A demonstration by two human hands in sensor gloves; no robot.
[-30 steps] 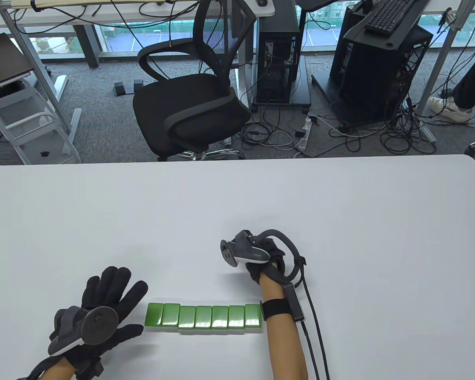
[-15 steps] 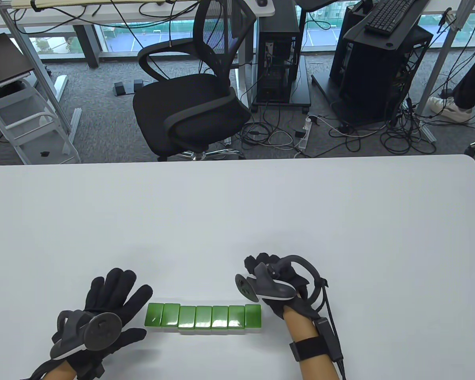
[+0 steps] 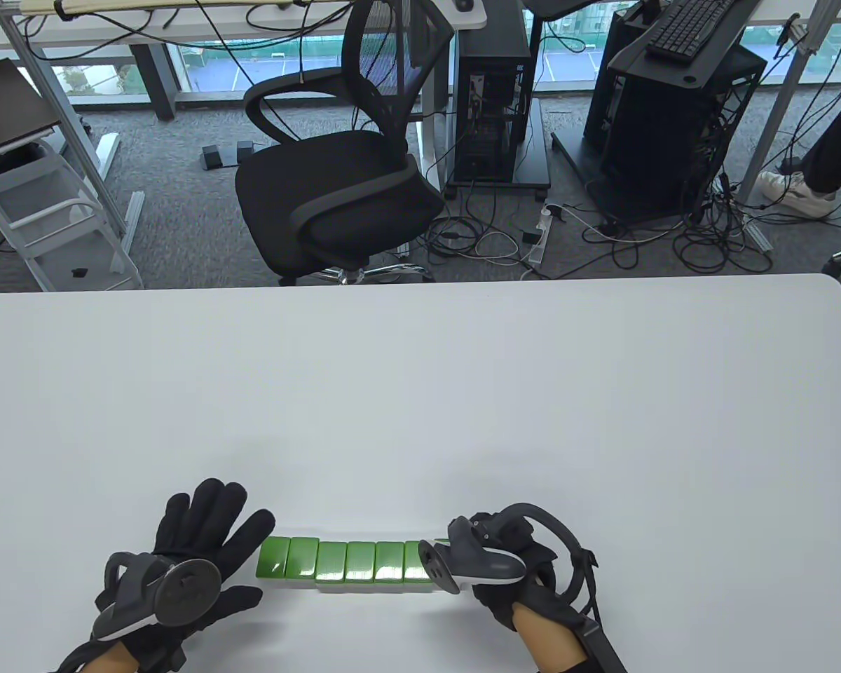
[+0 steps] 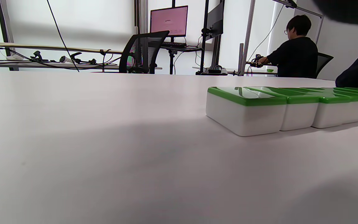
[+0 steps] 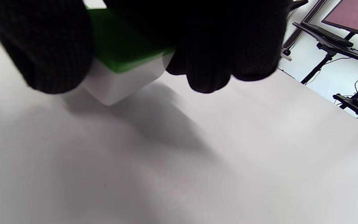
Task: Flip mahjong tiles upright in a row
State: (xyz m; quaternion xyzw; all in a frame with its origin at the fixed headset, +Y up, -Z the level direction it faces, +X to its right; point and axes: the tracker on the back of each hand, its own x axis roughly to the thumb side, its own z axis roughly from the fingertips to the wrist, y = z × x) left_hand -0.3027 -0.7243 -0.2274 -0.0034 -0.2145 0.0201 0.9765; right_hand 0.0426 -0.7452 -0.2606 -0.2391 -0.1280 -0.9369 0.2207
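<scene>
Row of green-backed white plastic mahjong tiles point(image 3: 347, 561) lies flat, long axis 9-to-3. Right hand point(image 3: 515, 561) fingers clamp the 3 o'clock end tile; left hand point(image 3: 189, 561), fingers spread, hovers at 9.

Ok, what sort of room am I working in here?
Most likely an office or computer lab: an office chair stands behind the white table, PC towers and tangled cables sit on carpet, and a person works at a desk.
</scene>
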